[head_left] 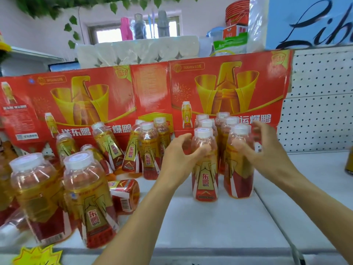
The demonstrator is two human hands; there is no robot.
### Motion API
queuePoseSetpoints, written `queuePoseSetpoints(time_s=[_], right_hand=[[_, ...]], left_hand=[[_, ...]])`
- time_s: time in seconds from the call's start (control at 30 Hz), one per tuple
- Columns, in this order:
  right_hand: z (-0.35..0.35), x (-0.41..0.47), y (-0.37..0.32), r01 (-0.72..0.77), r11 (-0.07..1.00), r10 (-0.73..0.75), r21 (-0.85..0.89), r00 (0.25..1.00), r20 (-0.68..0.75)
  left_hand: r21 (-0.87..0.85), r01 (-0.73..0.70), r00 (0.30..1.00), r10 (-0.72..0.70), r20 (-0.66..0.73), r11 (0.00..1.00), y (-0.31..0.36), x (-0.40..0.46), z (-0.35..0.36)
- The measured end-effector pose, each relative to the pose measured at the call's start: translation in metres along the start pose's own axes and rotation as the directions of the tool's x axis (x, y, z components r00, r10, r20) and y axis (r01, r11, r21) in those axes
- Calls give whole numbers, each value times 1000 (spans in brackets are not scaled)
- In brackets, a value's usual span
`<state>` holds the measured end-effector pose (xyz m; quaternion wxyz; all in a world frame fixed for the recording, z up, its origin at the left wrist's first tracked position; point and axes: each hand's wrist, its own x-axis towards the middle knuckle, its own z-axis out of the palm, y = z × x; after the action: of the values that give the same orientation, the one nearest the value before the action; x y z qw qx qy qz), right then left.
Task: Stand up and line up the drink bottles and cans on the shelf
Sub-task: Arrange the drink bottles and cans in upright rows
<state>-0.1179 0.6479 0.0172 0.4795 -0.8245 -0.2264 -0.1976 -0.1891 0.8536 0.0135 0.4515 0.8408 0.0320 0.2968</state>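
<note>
- Head view: left hand [178, 155] fingers curl around the upright front bottle [205, 165], frame centre.
- Right hand [267, 148], fingers spread, touches the neighbouring bottle [239, 163].
- Toppled bottle [124, 196] lies lower left, nearer the left hand.

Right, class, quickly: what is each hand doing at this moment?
Left hand: fingers curled around the front left bottle, gripping its neck.
Right hand: fingers spread open against the front right bottle, not closed on it.
</note>
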Motion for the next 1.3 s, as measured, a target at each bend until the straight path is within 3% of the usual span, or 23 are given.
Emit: queuePoseSetpoints(time_s=[0.1,0.2,0.3,0.43,0.53,0.7,0.83,0.93,1.3], right_hand=[[-9,22,-28,183,982,-187,-49,976,-114],[-10,58,-61,331,931,-331,-154,943,30],[6,103,-91,449,864,-364,-228,869,336],[54,149,-119,591,767,-315,-252,688,653],[99,171,-127,649,716,-249,-256,580,775],[158,187,-124,633,726,-118,-267,498,859],[174,191,-124,599,769,-166,-224,526,834],[170,193,-126,639,722,-196,-265,556,808],[123,206,-95,612,713,-131,-341,594,794]], left_hand=[[136,-30,951,70,-302,990,-7,18,-20],[232,121,896,-5,-444,965,-23,44,-43],[257,244,894,-114,-432,935,-44,62,-52],[318,277,899,-127,-420,907,-61,74,-56],[338,271,899,-112,-423,901,-67,78,-59],[313,245,915,-111,-389,918,-65,80,-65],[335,215,926,-82,-368,917,-67,79,-69],[341,198,929,-66,-363,919,-67,80,-70],[253,217,957,-155,-244,943,-63,119,-43]])
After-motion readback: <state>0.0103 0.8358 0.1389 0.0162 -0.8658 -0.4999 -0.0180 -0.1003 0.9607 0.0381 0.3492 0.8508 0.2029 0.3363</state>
